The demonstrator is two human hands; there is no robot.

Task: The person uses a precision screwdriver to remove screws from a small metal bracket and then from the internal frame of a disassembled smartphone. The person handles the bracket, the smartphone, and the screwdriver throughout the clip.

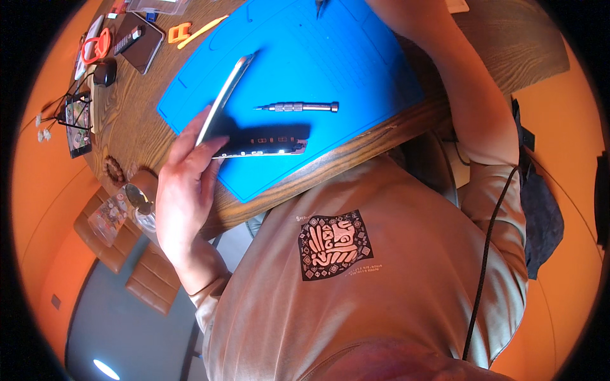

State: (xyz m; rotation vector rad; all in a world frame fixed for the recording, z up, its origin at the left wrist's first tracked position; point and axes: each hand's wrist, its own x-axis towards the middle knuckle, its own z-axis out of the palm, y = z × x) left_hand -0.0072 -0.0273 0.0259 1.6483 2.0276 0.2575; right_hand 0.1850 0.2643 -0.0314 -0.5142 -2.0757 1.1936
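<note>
My left hand [186, 181] holds an opened smartphone at one end. Its screen-like panel [221, 97] is tilted up, while the phone's body [267, 147], with dark inner parts, lies low over the blue silicone work mat [286, 62]. On the mat beyond it rests a metal precision screwdriver [298, 106], its thin tip towards the raised panel. The right forearm reaches to the top edge of the picture; my right hand is cut off there, with only part of the wrist in view. Near it the dark tip of a tool [321, 7] shows, and whether the hand holds it cannot be seen.
At the left of the wooden table [138, 105] are an orange pry tool [202, 31], an orange clamp [179, 33], a tablet [143, 45] bearing a remote-like device, a red suction cup handle [97, 46] and a phone on a stand [78, 124]. A beaded bracelet [113, 170] lies nearer.
</note>
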